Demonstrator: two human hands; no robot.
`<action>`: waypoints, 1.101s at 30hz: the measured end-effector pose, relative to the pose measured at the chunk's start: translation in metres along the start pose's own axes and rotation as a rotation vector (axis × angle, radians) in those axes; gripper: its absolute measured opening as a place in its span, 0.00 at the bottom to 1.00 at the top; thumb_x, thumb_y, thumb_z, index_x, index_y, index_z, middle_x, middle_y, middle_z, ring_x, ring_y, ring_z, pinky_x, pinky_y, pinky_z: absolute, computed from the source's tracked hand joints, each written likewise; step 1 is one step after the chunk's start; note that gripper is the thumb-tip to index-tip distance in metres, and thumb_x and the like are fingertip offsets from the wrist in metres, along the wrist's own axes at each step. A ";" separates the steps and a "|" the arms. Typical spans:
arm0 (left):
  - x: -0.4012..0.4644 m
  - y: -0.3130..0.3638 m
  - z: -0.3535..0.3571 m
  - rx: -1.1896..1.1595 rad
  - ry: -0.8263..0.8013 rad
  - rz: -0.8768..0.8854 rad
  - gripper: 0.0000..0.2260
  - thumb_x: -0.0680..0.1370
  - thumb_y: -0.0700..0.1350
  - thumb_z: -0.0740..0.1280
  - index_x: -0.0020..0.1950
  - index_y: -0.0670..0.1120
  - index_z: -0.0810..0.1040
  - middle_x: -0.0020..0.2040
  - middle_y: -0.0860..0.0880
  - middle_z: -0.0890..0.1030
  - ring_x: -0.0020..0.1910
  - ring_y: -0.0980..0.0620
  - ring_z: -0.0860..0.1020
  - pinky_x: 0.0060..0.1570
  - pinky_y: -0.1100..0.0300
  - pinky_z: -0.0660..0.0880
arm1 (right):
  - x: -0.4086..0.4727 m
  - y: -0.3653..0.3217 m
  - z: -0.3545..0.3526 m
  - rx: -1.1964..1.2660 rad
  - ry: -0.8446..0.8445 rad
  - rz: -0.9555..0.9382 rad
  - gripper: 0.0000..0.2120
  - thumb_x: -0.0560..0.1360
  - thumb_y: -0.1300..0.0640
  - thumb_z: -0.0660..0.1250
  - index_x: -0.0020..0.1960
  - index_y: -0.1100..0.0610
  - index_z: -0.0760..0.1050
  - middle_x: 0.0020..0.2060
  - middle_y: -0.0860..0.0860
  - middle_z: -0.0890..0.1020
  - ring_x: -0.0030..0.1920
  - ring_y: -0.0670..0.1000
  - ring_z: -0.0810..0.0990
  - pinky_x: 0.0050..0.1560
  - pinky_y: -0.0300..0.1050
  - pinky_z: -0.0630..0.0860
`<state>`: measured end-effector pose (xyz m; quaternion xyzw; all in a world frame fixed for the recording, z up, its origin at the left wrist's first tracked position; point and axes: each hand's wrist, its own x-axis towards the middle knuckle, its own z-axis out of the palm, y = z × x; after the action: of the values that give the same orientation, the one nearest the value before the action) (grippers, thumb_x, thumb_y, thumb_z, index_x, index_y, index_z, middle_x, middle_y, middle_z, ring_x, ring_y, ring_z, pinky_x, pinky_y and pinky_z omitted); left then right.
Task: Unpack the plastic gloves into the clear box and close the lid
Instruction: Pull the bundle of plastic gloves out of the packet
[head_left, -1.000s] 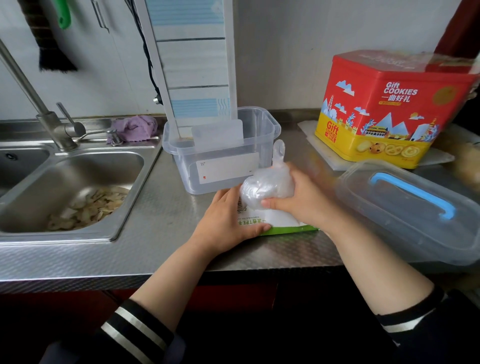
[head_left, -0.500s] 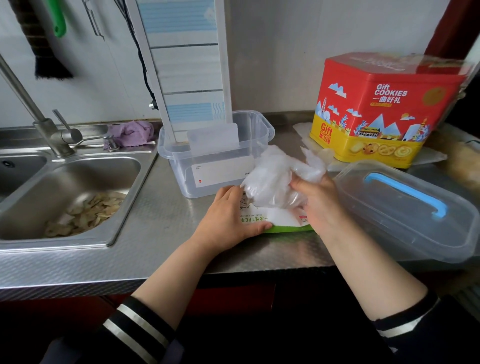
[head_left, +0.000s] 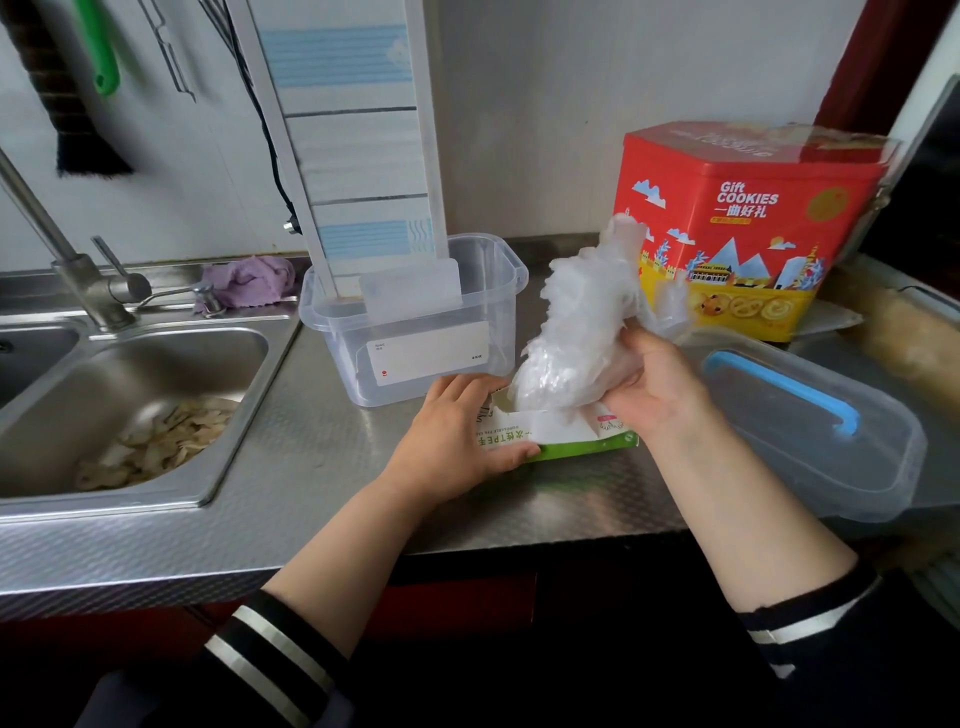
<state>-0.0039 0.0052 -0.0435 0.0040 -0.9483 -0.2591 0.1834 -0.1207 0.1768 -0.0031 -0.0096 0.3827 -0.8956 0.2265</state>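
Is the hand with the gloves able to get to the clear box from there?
Probably yes. The right hand grips the plastic gloves just right of the clear box, whose top is open; its lid lies off to the right, and nothing stands between them.

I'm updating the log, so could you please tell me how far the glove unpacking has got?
Done: lid off, box open. In hand: right hand grips the gloves above the packet, which the left hand holds. Left: gloves into box, lid on.
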 end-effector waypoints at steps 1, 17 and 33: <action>0.002 0.001 0.000 0.007 0.003 0.000 0.34 0.67 0.63 0.73 0.69 0.50 0.70 0.65 0.55 0.72 0.66 0.55 0.63 0.67 0.60 0.64 | 0.000 -0.003 0.000 0.025 0.012 0.009 0.10 0.79 0.56 0.63 0.58 0.54 0.78 0.49 0.54 0.85 0.50 0.55 0.84 0.47 0.56 0.81; 0.034 0.030 0.036 0.154 0.212 -0.011 0.24 0.73 0.64 0.66 0.65 0.53 0.73 0.66 0.54 0.71 0.65 0.49 0.63 0.63 0.50 0.67 | 0.007 -0.067 -0.002 0.170 0.018 -0.225 0.17 0.77 0.52 0.65 0.64 0.57 0.76 0.58 0.57 0.81 0.59 0.58 0.80 0.62 0.61 0.74; 0.054 0.037 0.050 -0.402 -0.078 -0.043 0.24 0.79 0.39 0.59 0.75 0.50 0.62 0.74 0.48 0.67 0.75 0.51 0.60 0.74 0.56 0.57 | -0.005 -0.059 -0.012 0.057 0.043 -0.268 0.11 0.79 0.53 0.63 0.56 0.56 0.80 0.51 0.54 0.85 0.53 0.54 0.83 0.59 0.55 0.77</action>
<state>-0.0683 0.0565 -0.0468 -0.0223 -0.8835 -0.4470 0.1383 -0.1419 0.2228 0.0297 -0.0351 0.3573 -0.9283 0.0967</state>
